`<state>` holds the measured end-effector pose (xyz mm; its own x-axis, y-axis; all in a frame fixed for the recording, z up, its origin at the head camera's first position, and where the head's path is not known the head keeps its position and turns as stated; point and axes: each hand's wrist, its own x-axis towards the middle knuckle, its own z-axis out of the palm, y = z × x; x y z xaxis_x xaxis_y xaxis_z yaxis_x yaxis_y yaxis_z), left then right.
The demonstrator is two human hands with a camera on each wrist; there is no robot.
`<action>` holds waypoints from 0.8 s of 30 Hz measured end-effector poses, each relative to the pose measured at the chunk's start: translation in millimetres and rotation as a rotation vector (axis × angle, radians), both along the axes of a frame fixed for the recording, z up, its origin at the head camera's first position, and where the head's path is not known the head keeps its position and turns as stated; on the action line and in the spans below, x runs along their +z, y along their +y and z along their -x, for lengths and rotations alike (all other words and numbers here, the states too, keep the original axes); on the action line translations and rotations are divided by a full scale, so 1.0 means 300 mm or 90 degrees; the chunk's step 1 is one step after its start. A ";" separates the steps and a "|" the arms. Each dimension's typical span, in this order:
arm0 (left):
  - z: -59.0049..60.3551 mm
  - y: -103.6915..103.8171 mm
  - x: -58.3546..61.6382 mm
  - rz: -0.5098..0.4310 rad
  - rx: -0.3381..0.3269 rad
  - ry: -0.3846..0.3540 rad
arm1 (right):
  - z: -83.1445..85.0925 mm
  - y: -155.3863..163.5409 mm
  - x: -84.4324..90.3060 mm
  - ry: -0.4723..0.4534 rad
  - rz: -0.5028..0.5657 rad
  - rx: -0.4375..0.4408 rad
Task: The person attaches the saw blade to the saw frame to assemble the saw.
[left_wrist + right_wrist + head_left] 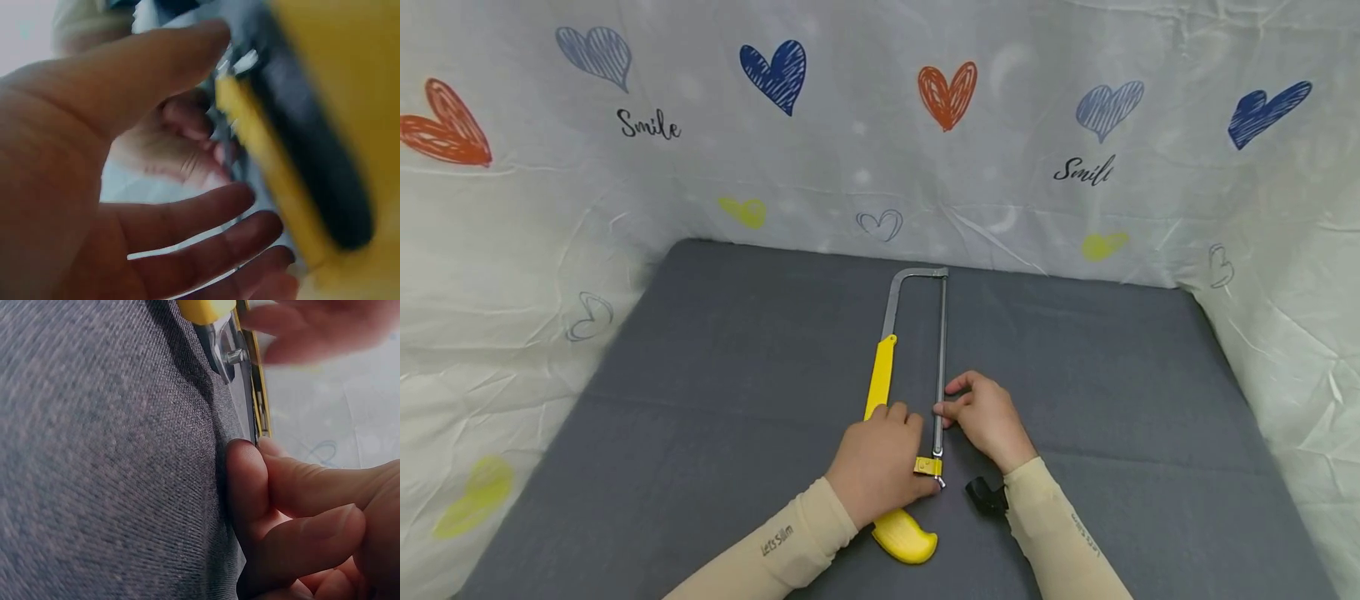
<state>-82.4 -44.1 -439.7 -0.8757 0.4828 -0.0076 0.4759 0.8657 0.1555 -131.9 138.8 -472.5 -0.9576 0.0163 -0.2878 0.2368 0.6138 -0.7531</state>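
A hacksaw (880,375) with a yellow handle and grey metal frame lies on the dark cloth, its blade side to the right. My left hand (880,458) is over the handle, beside the yellow blade holder and small wing nut. In the left wrist view, the left hand's (125,156) thumb and fingers are spread apart near the blurred saw, not wrapped round it. My right hand (988,421) pinches the blade (941,358) between thumb and index finger above its lower end. The right wrist view shows these fingertips (247,465) together at the blade's edge.
Dark grey cloth (737,350) covers the table. A white curtain (850,150) printed with hearts and "Smile" hangs at the back and sides. A black strap-like piece (985,497) sits by the right cuff. Both forearms wear beige sleeves (805,533).
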 end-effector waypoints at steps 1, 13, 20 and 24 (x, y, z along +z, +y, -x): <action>-0.009 0.009 -0.005 0.015 -0.007 0.002 | 0.001 -0.001 0.000 0.000 0.001 -0.001; -0.019 0.041 -0.038 0.032 -0.014 0.030 | -0.001 0.004 0.000 0.003 -0.003 0.007; -0.017 0.044 -0.037 0.022 -0.020 0.006 | -0.006 0.002 0.004 0.003 -0.022 0.004; -0.015 0.027 -0.027 0.013 -0.006 -0.013 | -0.007 -0.005 0.003 0.003 -0.039 0.008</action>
